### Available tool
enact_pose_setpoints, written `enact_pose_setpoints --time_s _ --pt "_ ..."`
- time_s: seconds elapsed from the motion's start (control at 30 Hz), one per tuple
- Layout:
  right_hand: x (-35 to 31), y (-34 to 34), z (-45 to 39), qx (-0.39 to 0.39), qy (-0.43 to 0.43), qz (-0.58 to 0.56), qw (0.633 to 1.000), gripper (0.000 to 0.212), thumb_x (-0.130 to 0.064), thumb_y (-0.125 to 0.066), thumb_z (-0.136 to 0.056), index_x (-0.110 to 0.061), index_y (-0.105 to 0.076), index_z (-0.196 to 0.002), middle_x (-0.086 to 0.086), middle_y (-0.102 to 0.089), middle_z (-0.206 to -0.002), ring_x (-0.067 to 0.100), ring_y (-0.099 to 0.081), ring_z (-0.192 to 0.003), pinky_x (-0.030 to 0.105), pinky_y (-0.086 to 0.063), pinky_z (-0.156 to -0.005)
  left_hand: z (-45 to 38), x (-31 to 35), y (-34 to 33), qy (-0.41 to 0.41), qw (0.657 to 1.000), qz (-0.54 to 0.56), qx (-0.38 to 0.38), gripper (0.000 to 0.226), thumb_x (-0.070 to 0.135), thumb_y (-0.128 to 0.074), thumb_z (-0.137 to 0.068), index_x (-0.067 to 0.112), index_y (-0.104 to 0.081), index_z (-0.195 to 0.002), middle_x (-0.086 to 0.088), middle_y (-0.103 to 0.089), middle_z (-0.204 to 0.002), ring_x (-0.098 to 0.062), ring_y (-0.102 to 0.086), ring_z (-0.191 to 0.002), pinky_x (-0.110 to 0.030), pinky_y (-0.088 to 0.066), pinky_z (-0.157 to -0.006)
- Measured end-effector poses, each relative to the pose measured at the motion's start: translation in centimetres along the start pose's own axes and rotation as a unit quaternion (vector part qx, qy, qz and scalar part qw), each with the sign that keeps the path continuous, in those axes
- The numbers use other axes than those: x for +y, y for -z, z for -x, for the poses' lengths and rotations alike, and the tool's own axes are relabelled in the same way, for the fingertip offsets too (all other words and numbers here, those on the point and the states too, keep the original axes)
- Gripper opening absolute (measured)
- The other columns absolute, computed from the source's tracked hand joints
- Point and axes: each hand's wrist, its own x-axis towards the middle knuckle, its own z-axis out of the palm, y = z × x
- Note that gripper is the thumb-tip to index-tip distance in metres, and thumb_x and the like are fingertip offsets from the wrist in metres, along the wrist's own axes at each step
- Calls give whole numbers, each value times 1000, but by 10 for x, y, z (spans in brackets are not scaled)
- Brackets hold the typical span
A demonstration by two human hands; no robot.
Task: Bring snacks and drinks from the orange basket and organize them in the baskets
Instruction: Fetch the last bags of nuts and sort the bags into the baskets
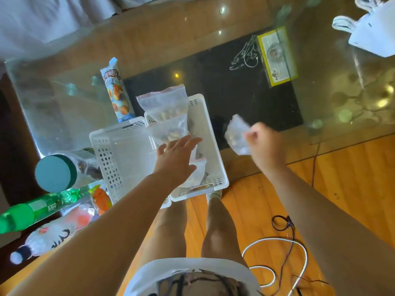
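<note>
Two white plastic baskets stand side by side on the glass table. The right basket [213, 146] holds several clear zip bags of nuts [165, 107] standing upright. The left basket [106, 159] shows only its bare floor. My left hand [177, 157] reaches over the right basket with fingers straight, touching a zip bag. My right hand [264, 144] is to the right of that basket, above the table edge, and pinches another small clear snack bag [235, 135]. A tall blue biscuit pack [117, 92] stands behind the left basket.
At the left lie a jar with a teal lid [53, 173], a green bottle [27, 212], a clear bottle [47, 236] and orange snack packs [100, 199]. A white bag [372, 33] sits far right. Cables [284, 242] lie on the wooden floor.
</note>
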Motion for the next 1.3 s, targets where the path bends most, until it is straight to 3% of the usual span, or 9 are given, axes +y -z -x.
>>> enact_pose_setpoints --time_s 0.07,0.2,0.33,0.5,0.6,0.77,0.93,1.1,1.3 --pt "9 8 -10 61 -119 -34 990 22 -24 -51 -92 -5 -60 -89 12 -65 -83 17 -52 -68 19 -28 -50 -1 0 2 2 1000 2 2 67 33 -64 -85 36 -28 -142 8 -30 -153 -25 -28 -141 -50 -13 -116" --pt "-3 4 1 -22 25 -42 999 21 -27 -57 -89 -8 -58 -79 -1 -54 -71 4 -45 -57 12 -25 -50 -3 4 5 -1 1000 -10 23 63 34 -63 -85 33 -31 -140 7 -33 -152 -24 -30 -140 -49 -13 -116" --pt "0 5 -1 30 -58 -99 993 27 -29 -55 -91 -4 -60 -82 5 -58 -75 11 -50 -64 13 -32 -52 -7 14 6 -86 986 -131 57 57 39 -59 -87 32 -35 -138 3 -29 -152 -23 -22 -143 -50 -5 -117" --pt "-16 17 10 76 -24 -111 991 23 -27 -57 -88 -15 -49 -71 -3 -50 -64 3 -42 -51 12 -26 -50 -20 28 -1 -210 895 -390 -42 41 45 -55 -89 20 -56 -121 0 -59 -129 -24 -48 -125 -49 -12 -116" --pt "-18 22 18 91 -5 -76 993 20 -30 -56 -86 -16 -51 -72 -6 -50 -63 3 -42 -50 12 -25 -50 -25 23 -7 -170 896 -406 -64 47 48 -43 -93 18 -50 -129 -2 -55 -133 -26 -44 -127 -48 -15 -116" --pt "0 8 8 -12 -77 -16 997 32 -43 -57 -86 -14 -60 -100 -4 -57 -85 12 -56 -75 21 -44 -63 -29 10 -10 -155 891 -420 -80 51 49 -36 -95 21 -39 -138 -1 -46 -141 -27 -36 -134 -49 -14 -116" --pt "0 1 -3 -10 -60 -12 998 22 -30 -52 -90 -14 -50 -74 2 -53 -71 9 -45 -57 14 -29 -52 -28 1 -5 -149 903 -394 -89 52 48 -37 -94 22 -35 -139 0 -43 -143 -27 -35 -133 -48 -18 -115" --pt "-25 18 12 -23 -31 -130 991 20 -24 -57 -88 -14 -47 -73 -14 -42 -62 6 -47 -56 13 -30 -49 -26 0 -4 -154 899 -400 -88 54 47 -40 -93 22 -33 -141 -1 -38 -146 -28 -29 -137 -49 -17 -114" --pt "-59 45 36 -48 -31 -305 951 30 -30 -54 -83 -5 -48 -69 8 -49 -59 19 -48 -55 21 -36 -49 -28 -2 -5 -160 896 -406 -82 52 53 -32 -94 26 -37 -139 2 -42 -143 -25 -30 -135 -47 -22 -110"
